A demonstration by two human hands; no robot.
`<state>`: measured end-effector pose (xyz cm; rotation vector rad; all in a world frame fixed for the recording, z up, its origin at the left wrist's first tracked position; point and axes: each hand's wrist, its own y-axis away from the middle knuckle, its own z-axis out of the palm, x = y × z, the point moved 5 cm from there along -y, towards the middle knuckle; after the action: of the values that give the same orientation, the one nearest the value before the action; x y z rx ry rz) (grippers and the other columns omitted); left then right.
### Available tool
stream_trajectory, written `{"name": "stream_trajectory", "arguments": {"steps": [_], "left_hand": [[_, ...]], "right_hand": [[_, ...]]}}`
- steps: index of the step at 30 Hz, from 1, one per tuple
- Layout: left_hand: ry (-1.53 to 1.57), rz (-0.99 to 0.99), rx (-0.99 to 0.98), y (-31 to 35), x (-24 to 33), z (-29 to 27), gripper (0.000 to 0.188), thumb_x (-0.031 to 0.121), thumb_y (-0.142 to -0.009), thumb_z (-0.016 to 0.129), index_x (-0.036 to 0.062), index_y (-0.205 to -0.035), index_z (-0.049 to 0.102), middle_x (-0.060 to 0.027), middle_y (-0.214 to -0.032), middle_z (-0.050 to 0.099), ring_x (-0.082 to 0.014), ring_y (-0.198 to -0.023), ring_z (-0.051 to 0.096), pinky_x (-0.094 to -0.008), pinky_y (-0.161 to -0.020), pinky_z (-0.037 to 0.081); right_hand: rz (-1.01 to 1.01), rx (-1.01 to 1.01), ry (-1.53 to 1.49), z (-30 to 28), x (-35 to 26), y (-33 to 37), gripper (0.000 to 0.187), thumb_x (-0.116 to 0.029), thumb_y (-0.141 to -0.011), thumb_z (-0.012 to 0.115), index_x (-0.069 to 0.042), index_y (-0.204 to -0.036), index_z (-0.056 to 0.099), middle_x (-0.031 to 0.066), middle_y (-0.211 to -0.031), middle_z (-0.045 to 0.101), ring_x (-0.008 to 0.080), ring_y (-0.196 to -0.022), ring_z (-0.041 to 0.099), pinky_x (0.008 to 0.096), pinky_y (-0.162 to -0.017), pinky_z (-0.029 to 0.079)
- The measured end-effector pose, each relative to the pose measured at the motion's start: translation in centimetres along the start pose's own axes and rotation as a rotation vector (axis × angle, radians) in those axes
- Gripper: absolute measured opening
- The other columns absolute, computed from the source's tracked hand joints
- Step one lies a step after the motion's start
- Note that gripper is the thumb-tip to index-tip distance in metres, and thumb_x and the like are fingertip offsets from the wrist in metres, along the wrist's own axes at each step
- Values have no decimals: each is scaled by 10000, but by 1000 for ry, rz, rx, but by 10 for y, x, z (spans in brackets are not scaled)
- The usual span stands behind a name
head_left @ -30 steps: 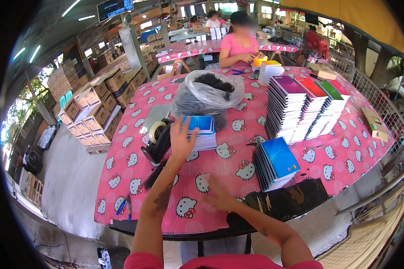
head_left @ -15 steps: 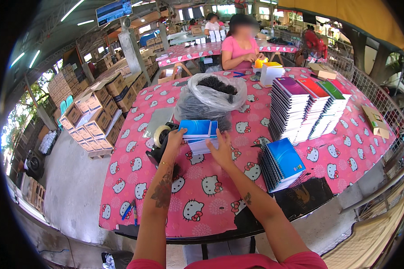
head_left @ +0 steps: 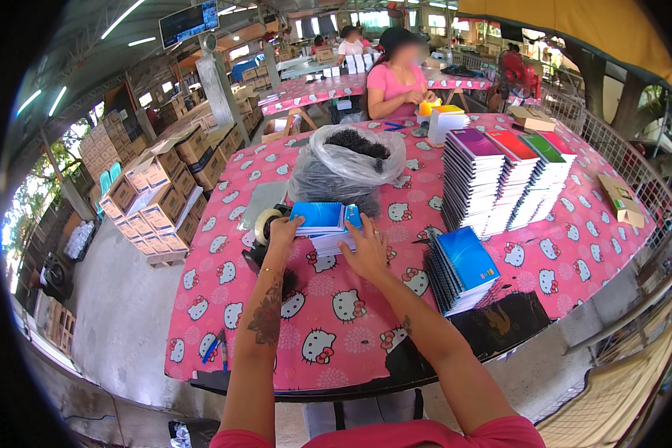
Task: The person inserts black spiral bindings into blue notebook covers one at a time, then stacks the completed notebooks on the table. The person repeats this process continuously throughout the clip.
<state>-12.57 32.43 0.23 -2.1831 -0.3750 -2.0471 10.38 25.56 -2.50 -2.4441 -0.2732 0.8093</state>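
Note:
My left hand [head_left: 282, 233] is closed on the left edge of a blue spiral notebook [head_left: 317, 216]. That notebook lies shifted left over a stack of small notebooks [head_left: 331, 243], so a strip of another blue cover shows at its right. My right hand [head_left: 367, 249] has its fingers spread against the right side of the stack, touching that strip. Just beyond stands a clear plastic bag [head_left: 336, 183] full of black coils [head_left: 357, 148]. A tape dispenser with a roll of tape [head_left: 265, 226] is beside my left hand, partly hidden by it.
Blue notebooks [head_left: 467, 269] are piled to my right. Behind them stand tall piles of purple [head_left: 474, 183], red and green notebooks. Pens [head_left: 218, 349] lie near the table's front left. Across the table, a person in pink [head_left: 397, 93] handles something yellow. Cartons [head_left: 157, 201] are stacked left.
The upper blue notebook has shifted left with my left hand, baring more of the cover beneath. My right hand's fingers have come in closer on the stack's right side.

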Motion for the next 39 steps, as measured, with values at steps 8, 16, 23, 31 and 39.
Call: {"name": "stream_trajectory", "arguments": {"steps": [8,16,23,31,39], "left_hand": [[127,-33,-6,-7,-10,-1,299,120,-865,733,-56,-1090,644,-80,-897,661,-160,-662,638,-254,-488,503],[151,71,186,-15,1,-53,409,93,-784,736,24,-1167,609,-70,-988,648,-229,-831,639,-381,-715,555],[-552,933,-49,109,131,18,483,-2,-748,664,13,-1219,558,-166,-1062,666,-269,-826,655,-359,-746,540],[-799,869,-586,186,0,65,603,54,-740,717,80,-1290,473,-205,-1136,634,-429,-1049,619,-498,-886,492],[-249,615,5,193,-72,16,741,-46,-779,607,24,-1472,355,-268,-1375,486,-377,-1258,507,-430,-1093,370]], "right_hand": [[-184,-81,-41,2,-4,-10,587,-349,-897,674,-106,-1407,514,93,-1484,445,315,-1388,408,633,-1117,300],[-183,-182,-15,0,-23,-6,660,-359,-876,694,-140,-1454,463,92,-1472,442,319,-1392,396,639,-1129,280],[45,41,-930,-27,23,-24,879,-348,-833,737,-96,-1560,312,200,-1568,339,350,-1470,294,511,-1173,254],[8,-357,-1001,-36,-3,102,757,34,-835,640,-57,-1521,331,145,-1459,421,234,-1376,402,380,-1122,356],[135,-239,-870,2,12,123,592,19,-879,624,-37,-1425,404,135,-1302,501,241,-1202,519,375,-1025,425]]}}
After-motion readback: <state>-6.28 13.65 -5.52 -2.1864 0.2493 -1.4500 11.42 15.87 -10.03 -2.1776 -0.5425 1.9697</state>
